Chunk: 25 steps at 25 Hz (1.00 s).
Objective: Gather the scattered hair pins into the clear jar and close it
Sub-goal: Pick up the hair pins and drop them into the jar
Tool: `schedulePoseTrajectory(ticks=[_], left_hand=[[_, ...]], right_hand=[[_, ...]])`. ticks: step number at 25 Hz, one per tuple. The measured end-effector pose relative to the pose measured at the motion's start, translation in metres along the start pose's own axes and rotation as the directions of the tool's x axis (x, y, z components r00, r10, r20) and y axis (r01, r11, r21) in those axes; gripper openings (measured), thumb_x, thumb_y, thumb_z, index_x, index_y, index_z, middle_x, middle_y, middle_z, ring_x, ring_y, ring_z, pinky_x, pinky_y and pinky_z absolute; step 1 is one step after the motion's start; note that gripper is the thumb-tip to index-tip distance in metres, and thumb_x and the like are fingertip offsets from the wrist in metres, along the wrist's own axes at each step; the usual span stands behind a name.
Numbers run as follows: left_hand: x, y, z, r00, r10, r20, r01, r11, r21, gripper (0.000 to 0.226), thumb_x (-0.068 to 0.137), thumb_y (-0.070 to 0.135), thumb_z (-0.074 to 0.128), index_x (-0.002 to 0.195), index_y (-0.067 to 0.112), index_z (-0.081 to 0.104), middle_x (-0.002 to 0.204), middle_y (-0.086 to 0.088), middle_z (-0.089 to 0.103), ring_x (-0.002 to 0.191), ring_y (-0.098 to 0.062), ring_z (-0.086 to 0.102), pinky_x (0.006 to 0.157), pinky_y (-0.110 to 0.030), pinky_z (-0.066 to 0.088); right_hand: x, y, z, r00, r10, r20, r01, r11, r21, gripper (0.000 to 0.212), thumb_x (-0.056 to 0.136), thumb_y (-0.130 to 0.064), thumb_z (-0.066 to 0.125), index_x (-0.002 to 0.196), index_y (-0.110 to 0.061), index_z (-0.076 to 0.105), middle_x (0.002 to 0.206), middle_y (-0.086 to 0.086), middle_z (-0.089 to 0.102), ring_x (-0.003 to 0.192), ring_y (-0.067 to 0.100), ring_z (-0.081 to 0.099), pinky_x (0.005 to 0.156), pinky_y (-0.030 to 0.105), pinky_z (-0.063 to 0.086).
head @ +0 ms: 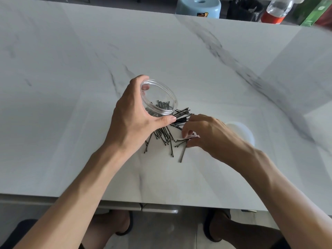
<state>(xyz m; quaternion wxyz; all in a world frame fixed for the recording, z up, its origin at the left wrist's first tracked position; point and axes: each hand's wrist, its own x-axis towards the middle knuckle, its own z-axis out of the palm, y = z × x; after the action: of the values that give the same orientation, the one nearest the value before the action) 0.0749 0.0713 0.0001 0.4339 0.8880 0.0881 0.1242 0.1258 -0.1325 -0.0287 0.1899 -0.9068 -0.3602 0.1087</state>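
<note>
The left hand (133, 119) grips the clear jar (159, 97) from the side. Its thumb lies along the near wall and its fingers wrap the far wall, one fingertip showing through the plastic. The jar is tipped over. Its axis runs from the palm at lower left up to the open mouth at upper right, so the mouth faces the right hand and partly the camera. The low edge of the rim sits just over the pile. A small clump of pins lies inside against the lower wall.

The hair pins (167, 137) lie loose on the white marble table (71, 69), between the two hands. Those next to the jar mouth lie mostly crosswise, their right ends slightly farther away. Those below the left thumb run mostly near to far and are fanned out. A few stragglers at the near edge lie at a slant.

The right hand (203, 132) arches over the right side of the pile, fingers curled down, thumb and fingertips closing on a pin or two. I cannot tell whether these are lifted off the table.

A white lid (242, 130) lies flat behind the right wrist, partly hidden. Beyond the far edge are a pale blue stool (198, 6) and a plastic bottle (276, 9).
</note>
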Motion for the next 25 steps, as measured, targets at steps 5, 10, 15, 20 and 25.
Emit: schedulePoseTrajectory(ticks=[5, 10, 15, 20, 25], left_hand=[[0.000, 0.000, 0.002, 1.000, -0.001, 0.015, 0.001, 1.000, -0.004, 0.094, 0.056, 0.043, 0.089, 0.135, 0.027, 0.041, 0.130, 0.009, 0.055, 0.121, -0.006, 0.051, 0.097, -0.022, 0.040], [0.000, -0.002, 0.001, 1.000, -0.004, 0.011, 0.004, 1.000, 0.000, 0.094, 0.056, 0.043, 0.090, 0.135, 0.027, 0.041, 0.130, 0.010, 0.056, 0.120, -0.006, 0.052, 0.096, -0.022, 0.040], [0.002, -0.002, -0.001, 1.000, -0.011, 0.001, 0.011, 1.000, -0.001, 0.094, 0.055, 0.044, 0.090, 0.134, 0.027, 0.041, 0.130, 0.009, 0.056, 0.120, -0.006, 0.052, 0.095, -0.021, 0.039], [-0.002, -0.001, 0.000, 0.999, -0.009, 0.045, 0.010, 1.000, -0.004, 0.098, 0.054, 0.042, 0.091, 0.136, 0.026, 0.041, 0.131, 0.008, 0.056, 0.122, -0.006, 0.051, 0.097, -0.024, 0.041], [-0.007, 0.005, 0.007, 0.990, 0.038, 0.139, -0.040, 0.999, 0.011, 0.100, 0.052, 0.038, 0.092, 0.137, 0.027, 0.040, 0.130, 0.009, 0.057, 0.118, -0.003, 0.051, 0.092, -0.007, 0.036]], right_hand=[[0.001, -0.002, 0.001, 0.998, -0.044, 0.034, 0.046, 0.998, -0.045, 0.018, 0.082, -0.007, 0.074, 0.084, -0.024, 0.068, 0.084, -0.012, 0.060, 0.078, 0.006, 0.052, 0.061, 0.026, 0.044], [-0.004, 0.001, 0.005, 0.988, -0.150, -0.020, 0.142, 0.966, -0.217, 0.011, 0.085, -0.010, 0.071, 0.087, -0.020, 0.065, 0.086, -0.005, 0.062, 0.085, 0.019, 0.056, 0.059, 0.028, 0.041], [-0.003, 0.002, -0.008, 0.977, -0.158, -0.141, 0.131, 0.974, -0.187, 0.003, 0.091, -0.015, 0.065, 0.089, -0.015, 0.063, 0.086, -0.002, 0.064, 0.085, 0.023, 0.055, 0.072, 0.034, 0.046], [0.007, -0.005, -0.038, 0.886, 0.144, -0.441, -0.024, 0.964, 0.266, 0.007, 0.087, -0.005, 0.064, 0.087, -0.012, 0.063, 0.081, 0.001, 0.065, 0.077, 0.016, 0.057, 0.073, 0.022, 0.043], [0.024, -0.032, -0.030, 0.920, -0.005, -0.391, 0.111, 0.962, 0.249, 0.007, 0.083, -0.005, 0.069, 0.088, -0.009, 0.069, 0.079, -0.004, 0.063, 0.071, 0.007, 0.054, 0.069, 0.015, 0.044]])
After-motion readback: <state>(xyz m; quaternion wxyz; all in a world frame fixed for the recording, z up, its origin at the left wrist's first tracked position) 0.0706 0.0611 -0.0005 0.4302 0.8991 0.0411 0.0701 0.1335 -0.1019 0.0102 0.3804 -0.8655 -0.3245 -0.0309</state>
